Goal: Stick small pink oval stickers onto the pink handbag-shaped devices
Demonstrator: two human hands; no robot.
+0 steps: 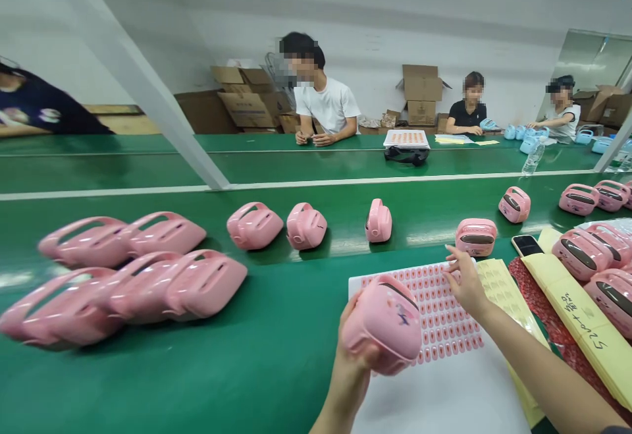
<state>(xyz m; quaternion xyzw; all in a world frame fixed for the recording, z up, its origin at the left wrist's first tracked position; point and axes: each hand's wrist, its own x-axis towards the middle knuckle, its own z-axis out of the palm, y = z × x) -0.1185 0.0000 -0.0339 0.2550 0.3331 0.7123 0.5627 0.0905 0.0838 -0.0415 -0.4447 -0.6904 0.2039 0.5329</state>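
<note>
My left hand point(351, 348) grips a rounded pink plastic housing point(382, 328) from its left side and below, tilted above the work sheet. It has a dark strip along its top edge and a small dark marking on one face. Under it lies a white sheet of small pink oval stickers point(434, 315), in rows with an orange-red centre on each. Over the sheet's upper right corner is my right hand point(467, 282), its fingers bent and apart, the tips close to the stickers. Nothing shows between those fingers.
Pink handled housings point(207, 286) crowd the left, with others point(476, 236) along the green belt point(316, 190). Yellow sheets point(577, 322), a phone point(526, 245) and more housings point(582, 253) lie right. A slanted white post point(148, 91) rises ahead. Several people sit across; a bottle point(533, 157) stands there.
</note>
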